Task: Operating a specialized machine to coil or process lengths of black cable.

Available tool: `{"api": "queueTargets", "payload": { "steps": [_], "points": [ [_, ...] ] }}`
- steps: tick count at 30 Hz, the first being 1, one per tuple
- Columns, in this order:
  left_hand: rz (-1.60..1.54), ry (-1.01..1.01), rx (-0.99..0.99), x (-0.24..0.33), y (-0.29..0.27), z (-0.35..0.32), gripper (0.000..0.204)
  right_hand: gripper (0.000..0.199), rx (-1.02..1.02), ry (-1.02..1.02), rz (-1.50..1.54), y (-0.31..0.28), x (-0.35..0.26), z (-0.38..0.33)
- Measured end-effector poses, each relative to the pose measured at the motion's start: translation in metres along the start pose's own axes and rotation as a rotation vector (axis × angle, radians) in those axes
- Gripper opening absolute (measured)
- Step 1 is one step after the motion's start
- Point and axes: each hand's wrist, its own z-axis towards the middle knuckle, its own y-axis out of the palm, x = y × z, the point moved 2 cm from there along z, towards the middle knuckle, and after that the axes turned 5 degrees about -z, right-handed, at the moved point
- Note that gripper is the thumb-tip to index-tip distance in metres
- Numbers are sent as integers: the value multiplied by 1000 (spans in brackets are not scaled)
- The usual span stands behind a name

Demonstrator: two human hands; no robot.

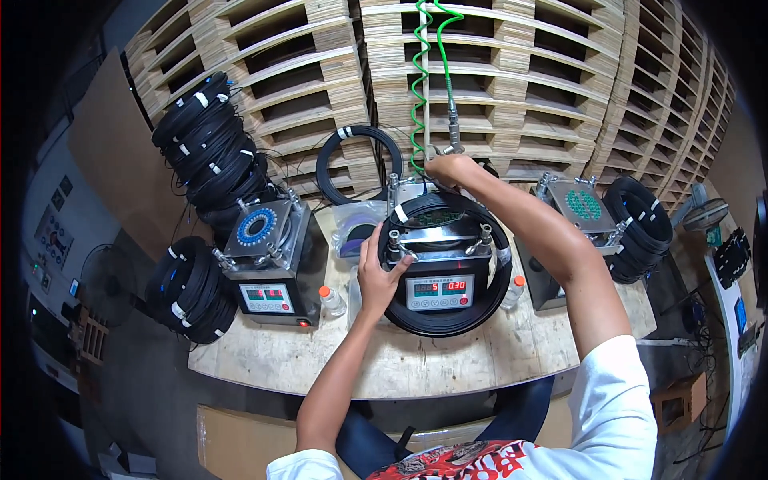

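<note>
A large coil of black cable [504, 284] rings the middle machine [440, 272], which has a lit red number display. My left hand [376, 276] closes round the coil's left side, thumb inside the ring. Beyond the machine's top, my right hand [450, 170] is closed at the lower end of a metal air-hose tool [454, 128]. A green coiled hose [418, 76] hangs nearby. The fingertips of my right hand are hidden behind the hand. White tape [401, 214] wraps the coil at its upper left.
Similar machines stand at left [270, 264] and right [552, 240]. Stacked black coils [212, 152] rise at left, more coils [640, 228] lie at right. Two orange-capped bottles [332, 300] flank the middle machine on the wooden table [320, 368]. Wooden pallets [504, 104] stand behind.
</note>
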Motion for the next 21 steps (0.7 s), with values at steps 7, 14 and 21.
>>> {"api": "queueTargets", "payload": {
  "steps": [7, 14, 21],
  "points": [
    [13, 15, -1, 8, 9, 0, 87, 18, -153, 32, 340, -3, 24, -10],
    [-145, -48, -108, -23, -5, 14, 50, 23, 640, 41, 584, 28, 19, -57],
    [-31, 32, -267, 54, 0, 170, 40, 20, 990, 429, 971, 64, -31, -100]
  ]
}}
